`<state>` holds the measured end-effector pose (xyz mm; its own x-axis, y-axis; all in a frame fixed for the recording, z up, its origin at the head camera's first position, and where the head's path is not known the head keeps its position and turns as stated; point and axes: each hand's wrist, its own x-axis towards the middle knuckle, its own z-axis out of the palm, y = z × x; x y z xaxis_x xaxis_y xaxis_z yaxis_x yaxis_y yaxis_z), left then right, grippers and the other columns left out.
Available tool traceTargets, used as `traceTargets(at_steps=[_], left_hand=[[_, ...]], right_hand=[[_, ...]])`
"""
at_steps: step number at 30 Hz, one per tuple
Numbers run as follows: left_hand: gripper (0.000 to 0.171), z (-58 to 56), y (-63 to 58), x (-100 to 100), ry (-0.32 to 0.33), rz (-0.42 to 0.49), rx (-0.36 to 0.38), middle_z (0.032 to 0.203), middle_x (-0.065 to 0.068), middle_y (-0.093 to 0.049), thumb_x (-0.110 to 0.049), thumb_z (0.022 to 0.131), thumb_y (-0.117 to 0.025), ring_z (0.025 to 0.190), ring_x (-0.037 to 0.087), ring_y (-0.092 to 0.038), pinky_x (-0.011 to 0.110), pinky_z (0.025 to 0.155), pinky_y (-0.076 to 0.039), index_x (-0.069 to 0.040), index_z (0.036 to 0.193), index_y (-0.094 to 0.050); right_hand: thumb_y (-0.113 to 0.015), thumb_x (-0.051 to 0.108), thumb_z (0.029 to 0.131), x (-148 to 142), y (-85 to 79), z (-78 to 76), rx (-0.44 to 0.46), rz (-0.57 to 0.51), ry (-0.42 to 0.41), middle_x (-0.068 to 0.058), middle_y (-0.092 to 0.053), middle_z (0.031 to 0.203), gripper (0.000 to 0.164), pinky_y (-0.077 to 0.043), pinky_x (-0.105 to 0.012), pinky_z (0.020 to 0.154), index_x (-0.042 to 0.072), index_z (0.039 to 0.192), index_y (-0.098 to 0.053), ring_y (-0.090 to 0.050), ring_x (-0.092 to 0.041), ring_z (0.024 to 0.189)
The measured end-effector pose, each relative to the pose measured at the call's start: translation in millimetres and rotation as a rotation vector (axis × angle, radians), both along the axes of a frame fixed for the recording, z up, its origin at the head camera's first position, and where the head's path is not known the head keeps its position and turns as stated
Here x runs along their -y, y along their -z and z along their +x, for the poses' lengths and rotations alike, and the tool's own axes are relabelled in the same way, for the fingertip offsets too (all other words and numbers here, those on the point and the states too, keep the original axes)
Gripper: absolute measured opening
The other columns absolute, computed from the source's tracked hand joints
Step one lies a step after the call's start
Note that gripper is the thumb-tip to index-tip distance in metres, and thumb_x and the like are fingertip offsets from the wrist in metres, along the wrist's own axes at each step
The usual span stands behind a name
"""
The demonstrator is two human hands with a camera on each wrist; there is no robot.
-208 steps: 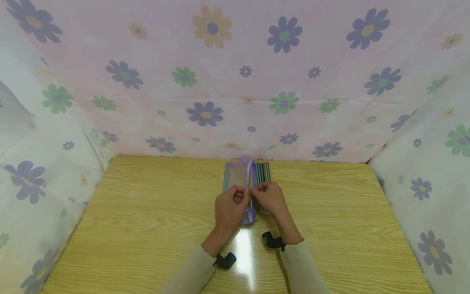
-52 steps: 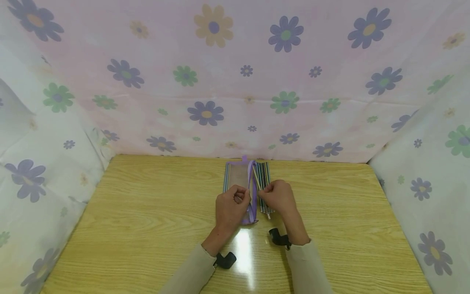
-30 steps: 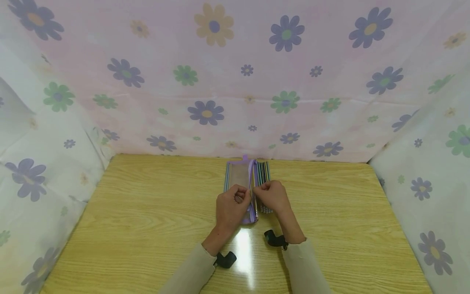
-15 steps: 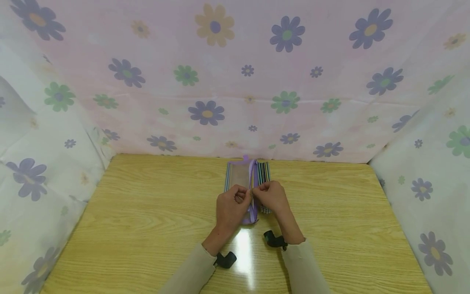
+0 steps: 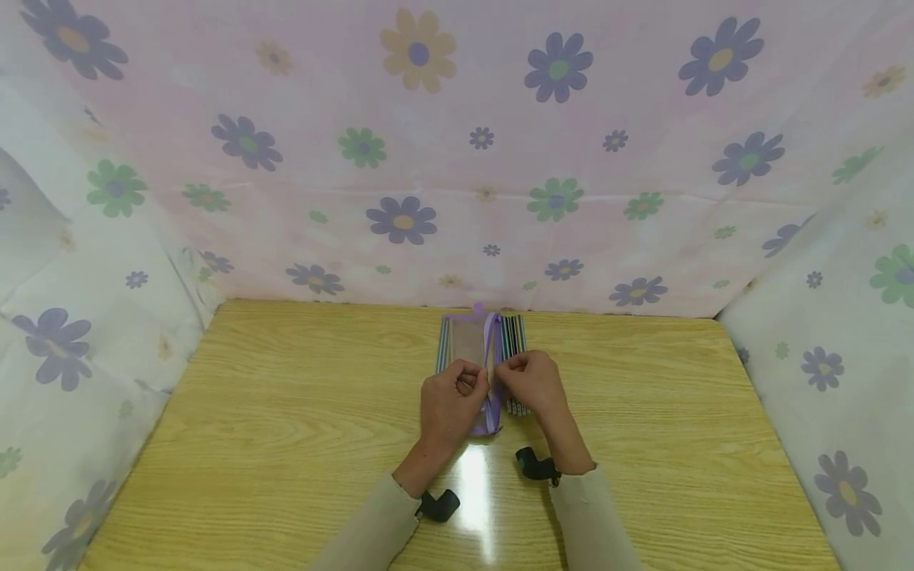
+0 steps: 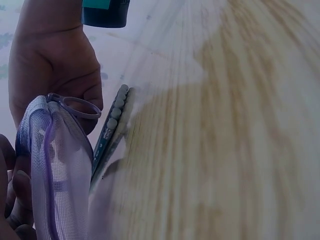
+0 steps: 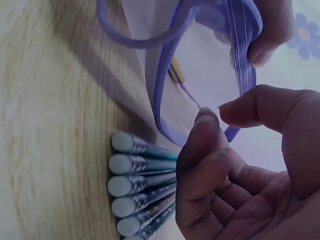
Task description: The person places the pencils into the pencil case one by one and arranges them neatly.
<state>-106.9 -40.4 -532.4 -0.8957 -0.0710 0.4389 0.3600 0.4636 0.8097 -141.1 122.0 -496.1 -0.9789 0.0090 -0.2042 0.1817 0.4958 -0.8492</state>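
A purple-edged mesh pencil case [image 5: 467,341] lies near the table's far edge, its zip opening facing right. My left hand [image 5: 451,404] pinches the edge of this opening. At the opening's other side is my right hand [image 5: 531,385], its thumb and index finger slightly apart in the right wrist view with nothing seen between them. Yellow and dark pencil ends [image 7: 176,70] show inside the case. Right of it lies a row of several pencils [image 5: 514,337], white erasers [image 7: 122,164] toward me, partly hidden by my right hand.
More striped pencils [image 5: 443,345] show along the case's left side; whether inside or beside it I cannot tell. A purple loop [image 7: 135,42] hangs from the case's near end. Flowered cloth [image 5: 457,159] borders the wooden table [image 5: 300,412] behind and on both sides.
Earlier my right hand took a pencil from the row and brought it left into the case's opening. Now its fingers have let go and drawn slightly right. My left hand stays put.
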Motion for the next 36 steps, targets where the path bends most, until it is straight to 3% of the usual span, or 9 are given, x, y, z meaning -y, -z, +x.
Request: traceTargets(at_steps=[19, 36], left_hand=[[0.008, 0.1, 0.6, 1, 0.006, -0.009, 0.003, 0.072, -0.004, -0.073, -0.012, 0.094, -0.079, 0.056, 0.001, -0.065, 0.017, 0.054, -0.053, -0.012, 0.087, -0.075], [0.008, -0.5, -1.0, 1, 0.003, 0.001, 0.009, 0.071, -0.004, -0.073, -0.013, 0.094, -0.078, 0.055, 0.000, -0.064, 0.018, 0.053, -0.053, -0.011, 0.087, -0.075]], right_hand=[[-0.073, 0.015, 0.086, -21, 3.2, -4.4, -0.149, 0.216, 0.081, -0.009, -0.074, 0.076, 0.015, -0.053, -0.032, 0.058, 0.001, 0.086, -0.079, -0.066, -0.020, 0.065], [-0.077, 0.019, 0.087, -29, 11.4, -7.3, -0.145, 0.339, 0.115, -0.007, -0.073, 0.073, 0.017, -0.052, -0.035, 0.056, 0.004, 0.081, -0.077, -0.065, -0.021, 0.063]])
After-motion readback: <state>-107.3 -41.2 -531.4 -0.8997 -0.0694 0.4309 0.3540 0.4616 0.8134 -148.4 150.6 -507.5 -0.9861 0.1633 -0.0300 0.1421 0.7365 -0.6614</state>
